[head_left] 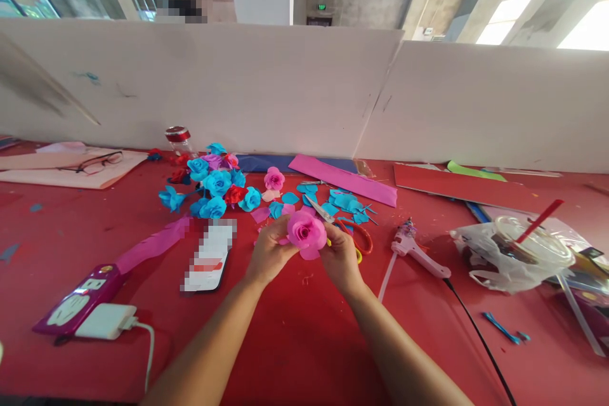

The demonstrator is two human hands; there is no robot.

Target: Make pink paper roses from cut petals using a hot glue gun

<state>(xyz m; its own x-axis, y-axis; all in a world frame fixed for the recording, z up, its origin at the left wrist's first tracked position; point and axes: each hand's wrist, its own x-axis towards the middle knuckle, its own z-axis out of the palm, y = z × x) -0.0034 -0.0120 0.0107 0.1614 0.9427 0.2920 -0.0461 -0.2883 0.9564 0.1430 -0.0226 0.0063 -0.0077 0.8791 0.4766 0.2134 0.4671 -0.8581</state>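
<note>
A pink paper flower [305,233] with curled petals is held up between my two hands over the red table. My left hand [272,252] is closed on its left side, fingers partly behind the petals. On the other side, my right hand [341,259] pinches the flower's right edge. Just behind lie scissors [362,236] with red and yellow handles, blades toward the flower. Loose blue paper petals [349,202] are scattered beyond the hands, and a smaller pink paper flower [274,179] rests near them.
Blue, red and purple paper flowers [219,183] cluster at the back left. A phone [209,257] and a white charger [107,321] lie left. To the right are a glue gun [419,252] with its cord and a bagged drink cup [528,244]. A white partition [214,89] stands behind.
</note>
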